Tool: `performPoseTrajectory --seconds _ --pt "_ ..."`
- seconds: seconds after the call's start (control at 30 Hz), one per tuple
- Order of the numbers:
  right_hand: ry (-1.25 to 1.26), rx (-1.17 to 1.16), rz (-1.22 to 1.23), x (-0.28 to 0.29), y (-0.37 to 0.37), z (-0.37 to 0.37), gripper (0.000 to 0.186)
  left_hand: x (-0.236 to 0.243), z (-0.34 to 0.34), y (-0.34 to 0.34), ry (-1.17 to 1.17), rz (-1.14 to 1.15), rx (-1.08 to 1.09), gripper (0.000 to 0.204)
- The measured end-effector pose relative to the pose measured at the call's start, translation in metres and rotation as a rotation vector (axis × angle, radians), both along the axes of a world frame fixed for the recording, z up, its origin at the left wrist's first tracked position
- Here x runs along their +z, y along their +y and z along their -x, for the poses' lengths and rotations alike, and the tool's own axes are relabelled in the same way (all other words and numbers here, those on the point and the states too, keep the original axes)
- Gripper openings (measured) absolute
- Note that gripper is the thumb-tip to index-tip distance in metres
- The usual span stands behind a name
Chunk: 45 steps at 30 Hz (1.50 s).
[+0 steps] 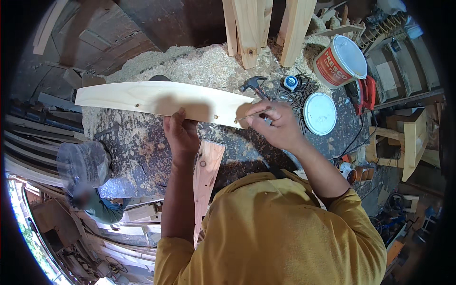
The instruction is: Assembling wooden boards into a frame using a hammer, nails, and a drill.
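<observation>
A long pale wooden board [166, 97] with a curved edge and a few small knots spans the space over the workbench. My left hand [181, 135] grips its lower edge near the middle, thumb on the upper face. At the board's right end, my right hand [278, 124] is closed on a thin, slender rod [251, 115], with its tip over the board near a knot. Whether the rod is a nail or a pencil is too small to tell. Just beyond my right hand lie a hammer [255, 85], a blue tape measure [290, 83] and a pile of nails [300, 102].
Wood shavings [199, 64] cover the far bench [137, 156]. A red-and-white bucket [339, 61], a round white lid [319, 114] and a red-handled tool [368, 92] stand right. Upright planks [247, 33] rise beyond. Another plank [207, 166] lies near me. A person in a green sleeve [105, 209] is at left.
</observation>
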State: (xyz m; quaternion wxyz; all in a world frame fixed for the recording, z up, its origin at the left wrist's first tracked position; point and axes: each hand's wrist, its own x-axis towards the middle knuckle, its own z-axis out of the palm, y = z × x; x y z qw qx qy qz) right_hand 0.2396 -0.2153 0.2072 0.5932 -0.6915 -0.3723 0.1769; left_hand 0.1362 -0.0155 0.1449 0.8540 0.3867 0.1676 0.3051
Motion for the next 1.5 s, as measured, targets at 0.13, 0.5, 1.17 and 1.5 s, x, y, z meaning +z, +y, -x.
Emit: performPoseTrajectory --seconds 0.13,0.5,1.17,1.5 --pt "-0.252 0.079 -0.027 -0.012 -0.003 0.001 0.004 0.008 0.005 -0.005 0.009 -0.075 0.010 0.034" --pt "-0.465 0.075 0.055 -0.027 -0.001 0.010 0.006 0.016 0.018 -0.022 0.104 -0.064 0.065 0.029" --pt "-0.332 0.225 0.408 -0.080 -0.016 0.010 0.074 -0.039 0.047 -0.021 0.391 0.057 0.130 0.025" --pt "-0.058 0.342 0.422 -0.119 0.019 -0.009 0.081 -0.020 0.029 -0.009 0.392 0.046 0.064 0.024"
